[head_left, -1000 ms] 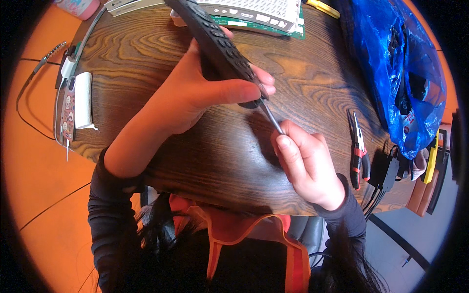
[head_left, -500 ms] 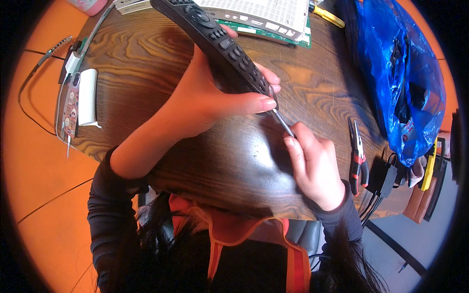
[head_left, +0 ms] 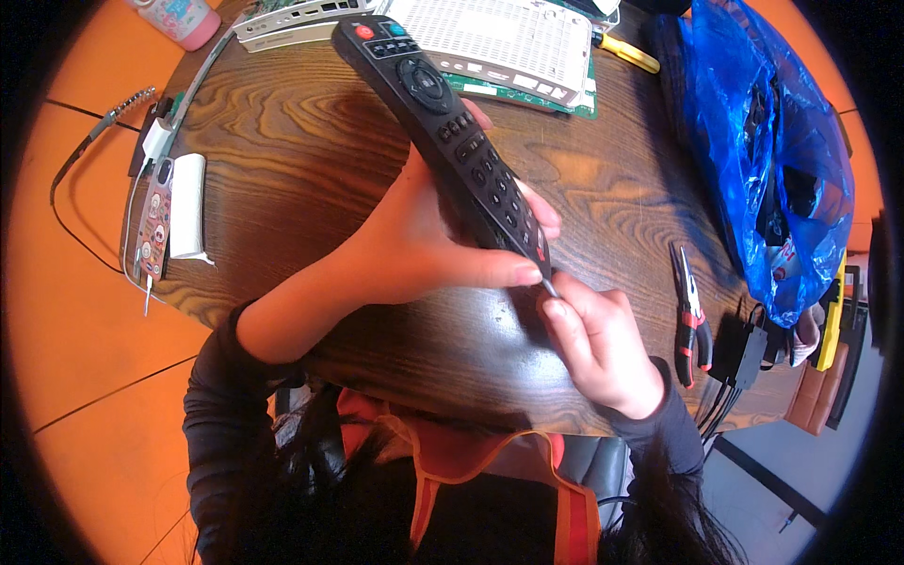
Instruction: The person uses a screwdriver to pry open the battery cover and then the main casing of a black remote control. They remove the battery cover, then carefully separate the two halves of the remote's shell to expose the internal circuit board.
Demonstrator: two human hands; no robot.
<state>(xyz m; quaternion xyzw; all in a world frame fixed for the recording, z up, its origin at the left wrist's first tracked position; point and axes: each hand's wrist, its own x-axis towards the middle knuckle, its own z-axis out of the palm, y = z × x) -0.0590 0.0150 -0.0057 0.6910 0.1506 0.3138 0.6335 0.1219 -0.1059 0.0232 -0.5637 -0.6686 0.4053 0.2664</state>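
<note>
A long black remote control (head_left: 490,179) slants across the middle, its button side up and its far end raised above the wooden table. My left hand (head_left: 410,245) is closed around it, thumb along the near end and fingertips showing at the far side. Against that near end is the tip of a thin metal tool (head_left: 549,285), gripped in my right hand (head_left: 607,348) between thumb and curled fingers. Only a short piece of its shaft shows; the handle is hidden in my palm, so its exact kind is unclear.
Needle-nose pliers (head_left: 693,325) lie to the right, beside a black box with cables (head_left: 742,356) and a blue plastic bag (head_left: 758,122). At the back are a white perforated casing (head_left: 504,47), a green circuit board (head_left: 586,99) and a yellow handle (head_left: 629,54). A phone (head_left: 153,221) lies left.
The remote control and both hands sit lower and slightly further right in the picture. Less of the metal shaft shows, and my right fingers are closer to the remote's end.
</note>
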